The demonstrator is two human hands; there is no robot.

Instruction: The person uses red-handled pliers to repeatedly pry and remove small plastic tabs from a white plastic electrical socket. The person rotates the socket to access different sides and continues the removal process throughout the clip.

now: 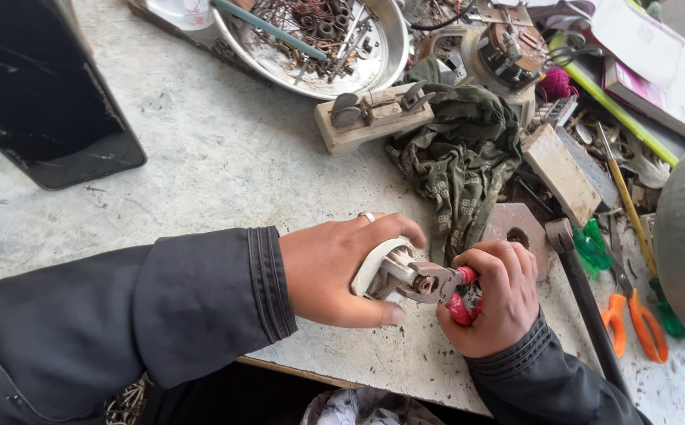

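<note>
- The right hand (494, 297) has its grip closed tight round the red handles of a pair of pliers (443, 285); only a little red shows between the fingers.
- The left hand (341, 271) is wrapped over a small, pale, rounded part (375, 264), thumb underneath and fingers curled across the top, pinning it against the worktop (224, 157). A ring sits on one finger.
- The pliers' dull metal nose is closed on a piece sticking out of the pale part; what exactly it bites is too small to make out.
- The pliers lie nearly level, long axis running left to right, nose pointing left toward the left hand.
- Both hands work near the worktop's front edge, almost touching each other.
- Just behind them lies a crumpled green cloth (460, 157), and beside it a flat metal plate with a hole (520, 228).
- To the right, a dark metal bar (586, 307) and orange-handled snips (634, 315).
- Further back sit a wooden block with metal fittings (370, 118) and a steel bowl of scrap bits (319, 47); a dark flat panel (43, 102) lies at the far left.
</note>
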